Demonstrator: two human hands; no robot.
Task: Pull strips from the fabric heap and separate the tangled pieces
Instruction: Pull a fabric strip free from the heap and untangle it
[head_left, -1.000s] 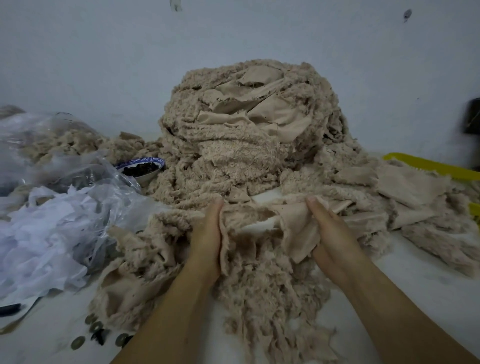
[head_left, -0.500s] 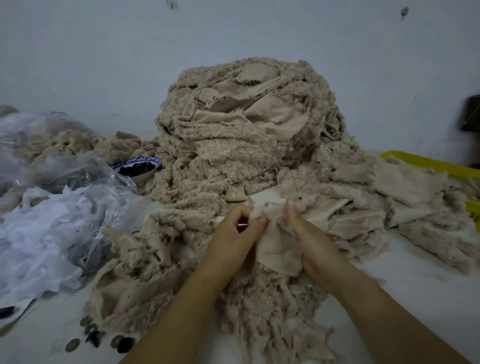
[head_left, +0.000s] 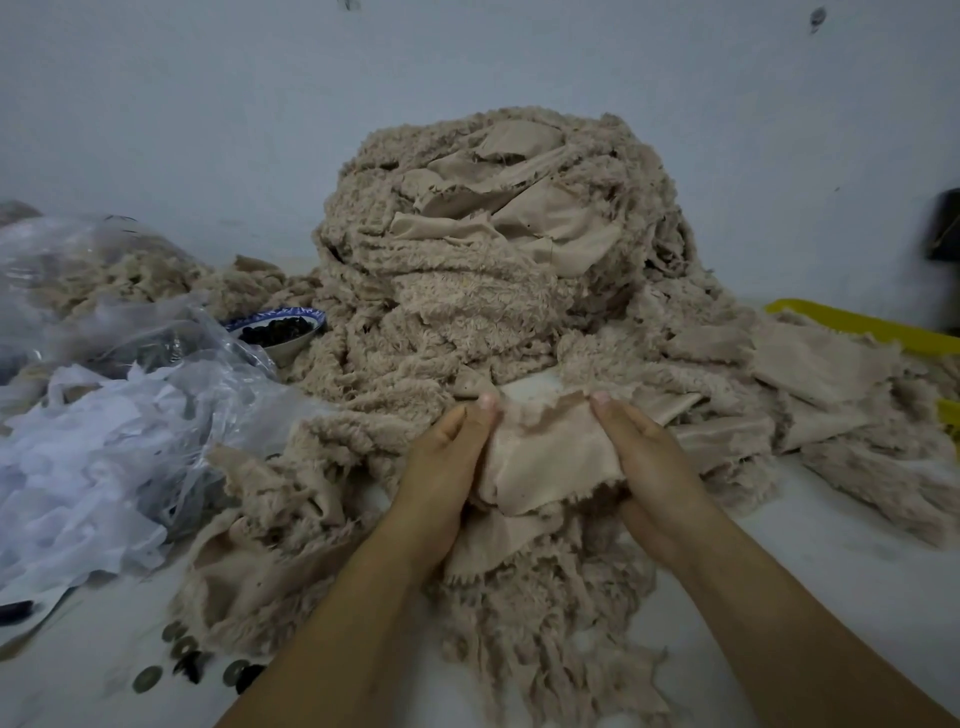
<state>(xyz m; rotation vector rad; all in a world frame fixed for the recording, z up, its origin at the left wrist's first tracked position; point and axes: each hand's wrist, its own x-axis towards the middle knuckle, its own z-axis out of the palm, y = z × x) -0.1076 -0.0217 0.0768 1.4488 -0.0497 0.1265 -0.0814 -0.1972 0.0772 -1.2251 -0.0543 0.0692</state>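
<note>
At the foot of the fabric heap (head_left: 488, 312), one strip (head_left: 545, 457) is in hand.
Thumbs on top, the left hand (head_left: 447, 467) and the right hand (head_left: 649, 462) each pinch an edge of it; little looks separated on the surface (head_left: 831, 545) yet, and the tall tangle behind seems barely started.

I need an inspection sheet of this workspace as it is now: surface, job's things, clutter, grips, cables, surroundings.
Surface: white table, partly covered.
Job's things: tall beige fabric heap; one strip held before it.
Clutter: plastic bag of white scraps at left; bowl with dark pieces; discs near front edge; yellow tray at right.
Grips: left hand and right hand both hold the strip's upper edge.
Cables: nothing seen.
Surroundings: pale wall; dark object at right, blurred.
</note>
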